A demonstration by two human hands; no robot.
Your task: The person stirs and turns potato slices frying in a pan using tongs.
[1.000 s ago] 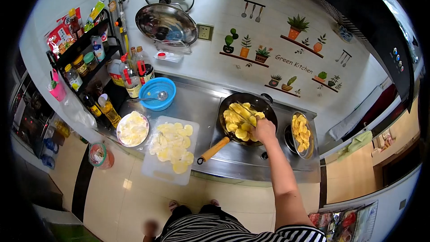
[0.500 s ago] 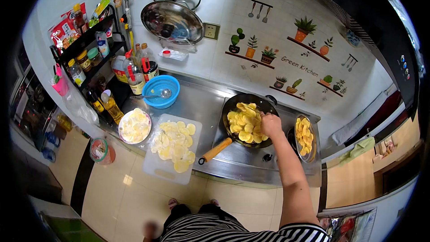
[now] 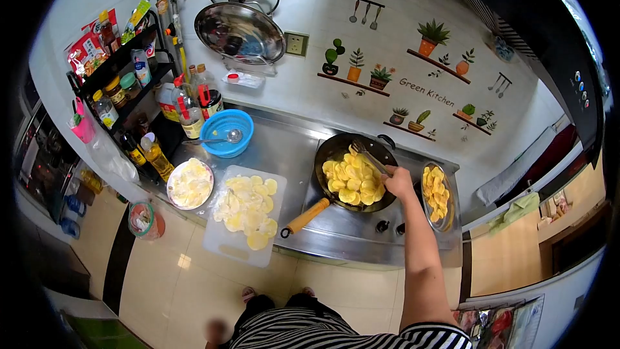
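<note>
My right hand (image 3: 399,182) is closed around the handle of a metal cooking utensil (image 3: 371,157) whose exact kind is hard to make out. Its dark head touches the upper side of yellow potato slices (image 3: 352,179) heaped in a black wok (image 3: 321,155). The wok rests on the stove, its wooden handle (image 3: 309,218) pointing toward me at the left. Low at the left of my body hangs my left hand (image 3: 216,331), blurred, away from the counter; its fingers cannot be made out.
Pale potato slices cover a white cutting board (image 3: 242,254) overhanging the counter edge. Beside it are a plate (image 3: 171,197) of whitish slices and a blue basket (image 3: 226,150) with a ladle (image 3: 234,136). Browned slices lie on an oval dish (image 3: 445,223) right of the wok. Bottles crowd the left rack.
My right hand has shifted slightly right and down from over the wok's slices. The utensil in it now shows, angled up and left. The whole view has tilted slightly.
</note>
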